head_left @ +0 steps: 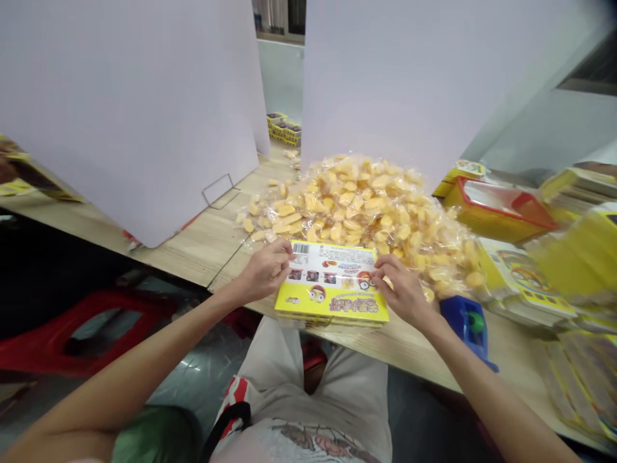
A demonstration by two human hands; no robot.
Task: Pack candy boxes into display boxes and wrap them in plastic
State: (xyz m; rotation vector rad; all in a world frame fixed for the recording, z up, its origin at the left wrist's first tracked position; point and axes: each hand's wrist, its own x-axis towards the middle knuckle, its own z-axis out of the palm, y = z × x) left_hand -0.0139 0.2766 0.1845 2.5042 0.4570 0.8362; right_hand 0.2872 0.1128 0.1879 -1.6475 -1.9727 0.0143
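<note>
A flat yellow-and-white printed box (332, 296) lies at the table's front edge, on top of similar boxes. My left hand (267, 270) is closed at its left edge, fingertips pinched by the barcode. Over the right edge, my right hand (398, 283) is also pinched, beside a cartoon face. A faint shiny line crosses the box between both hands; it looks like clear tape, but I cannot make it out surely. Just right of my right hand stands a blue tape dispenser (465, 328) with a green hub.
Behind the box spreads a heap of clear-wrapped yellow pieces (357, 206). A red-and-yellow bin (501, 209) and stacked yellow cartons (525, 276) stand at the right. Tall white panels (144, 96) rise behind the table. A red stool (87, 334) is at lower left.
</note>
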